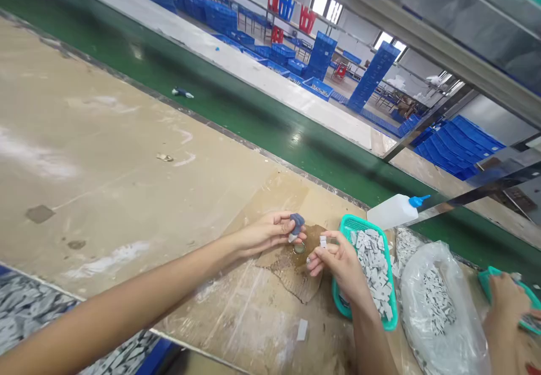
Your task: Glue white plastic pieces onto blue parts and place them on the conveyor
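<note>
Pinched between the fingers of my left hand [276, 232] is a dark blue piece [297, 223] with a pale tip. My right hand [340, 259], a short way to the right, grips a small white piece [323, 241] between thumb and fingers. The two pieces are apart. Below and between my hands lie a torn brown cardboard sheet [291, 276] and a small round item [299, 248]. Beside my right wrist stands a green basket [393, 302] of small white and grey pieces [372, 259].
A white bottle with a blue cap [393, 211] lies behind the basket. Right of it are a clear bag of pieces [460, 318] and another person's hand [507, 296] at a second green basket [486, 279]. A green belt [253, 116] runs beyond the table [127, 195].
</note>
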`<action>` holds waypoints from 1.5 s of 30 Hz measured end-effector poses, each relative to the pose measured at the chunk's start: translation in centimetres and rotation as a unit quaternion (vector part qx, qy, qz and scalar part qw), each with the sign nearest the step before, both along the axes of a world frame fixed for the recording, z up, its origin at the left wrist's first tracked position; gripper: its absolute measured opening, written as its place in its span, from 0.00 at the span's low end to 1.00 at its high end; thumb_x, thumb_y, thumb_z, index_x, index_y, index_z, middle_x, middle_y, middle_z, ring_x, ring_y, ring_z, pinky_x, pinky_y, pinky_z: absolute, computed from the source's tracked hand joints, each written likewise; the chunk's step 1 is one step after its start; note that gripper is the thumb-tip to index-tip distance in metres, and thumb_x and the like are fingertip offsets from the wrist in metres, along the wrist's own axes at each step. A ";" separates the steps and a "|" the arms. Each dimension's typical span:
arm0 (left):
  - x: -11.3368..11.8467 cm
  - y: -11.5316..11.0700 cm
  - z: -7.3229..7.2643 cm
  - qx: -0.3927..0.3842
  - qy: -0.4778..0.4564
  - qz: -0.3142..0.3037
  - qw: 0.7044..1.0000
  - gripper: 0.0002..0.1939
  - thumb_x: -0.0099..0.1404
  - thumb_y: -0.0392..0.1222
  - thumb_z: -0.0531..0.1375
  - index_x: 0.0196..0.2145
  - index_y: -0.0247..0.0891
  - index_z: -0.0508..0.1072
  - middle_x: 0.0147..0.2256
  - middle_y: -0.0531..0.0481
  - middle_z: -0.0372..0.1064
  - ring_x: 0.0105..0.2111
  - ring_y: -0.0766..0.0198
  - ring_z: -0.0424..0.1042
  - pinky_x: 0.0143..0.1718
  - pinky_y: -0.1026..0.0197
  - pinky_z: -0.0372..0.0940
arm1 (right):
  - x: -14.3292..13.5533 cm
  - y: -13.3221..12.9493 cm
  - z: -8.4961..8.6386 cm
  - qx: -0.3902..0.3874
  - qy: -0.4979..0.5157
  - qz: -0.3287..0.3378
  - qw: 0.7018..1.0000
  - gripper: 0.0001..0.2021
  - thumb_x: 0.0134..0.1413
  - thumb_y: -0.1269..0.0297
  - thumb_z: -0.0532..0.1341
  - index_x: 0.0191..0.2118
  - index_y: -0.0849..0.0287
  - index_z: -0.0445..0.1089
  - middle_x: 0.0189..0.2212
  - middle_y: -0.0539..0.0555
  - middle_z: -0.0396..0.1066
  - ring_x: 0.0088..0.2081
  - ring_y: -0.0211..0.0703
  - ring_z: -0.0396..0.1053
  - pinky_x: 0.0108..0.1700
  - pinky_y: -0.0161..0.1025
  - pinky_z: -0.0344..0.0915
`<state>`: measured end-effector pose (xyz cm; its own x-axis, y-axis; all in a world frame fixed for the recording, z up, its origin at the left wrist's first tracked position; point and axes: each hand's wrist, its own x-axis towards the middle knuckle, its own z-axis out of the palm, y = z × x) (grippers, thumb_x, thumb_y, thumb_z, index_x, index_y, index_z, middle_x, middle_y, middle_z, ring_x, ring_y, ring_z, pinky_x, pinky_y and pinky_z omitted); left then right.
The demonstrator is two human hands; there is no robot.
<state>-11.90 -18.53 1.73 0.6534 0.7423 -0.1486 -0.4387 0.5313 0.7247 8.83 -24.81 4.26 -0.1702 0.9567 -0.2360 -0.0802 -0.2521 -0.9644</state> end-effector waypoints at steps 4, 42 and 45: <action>0.3 -0.2 -0.4 0.010 0.023 -0.010 1.000 0.20 0.54 0.46 0.72 0.39 0.31 0.75 0.36 0.43 0.76 0.36 0.63 0.76 0.43 0.63 0.68 | 0.2 -0.6 -0.1 0.027 -0.024 -0.038 0.999 0.17 0.51 0.53 0.69 0.38 0.57 0.64 0.35 0.56 0.79 0.33 0.46 0.78 0.35 0.42 0.76; 0.3 0.0 -0.5 0.046 0.019 0.084 0.995 0.13 0.57 0.40 0.69 0.38 0.31 0.78 0.34 0.44 0.77 0.36 0.64 0.75 0.44 0.59 0.69 | -1.3 -1.2 -1.6 0.282 -0.538 0.043 0.793 0.11 0.64 0.65 0.59 0.45 0.56 0.78 0.33 0.52 0.76 0.30 0.38 0.71 0.31 0.36 0.69; 0.2 -0.1 -0.4 0.049 0.025 0.082 0.995 0.12 0.58 0.39 0.68 0.39 0.31 0.78 0.35 0.43 0.77 0.37 0.63 0.75 0.44 0.59 0.68 | -1.4 -1.2 -1.6 0.280 -0.535 0.046 0.796 0.11 0.64 0.64 0.59 0.44 0.56 0.79 0.33 0.52 0.76 0.28 0.37 0.71 0.30 0.35 0.68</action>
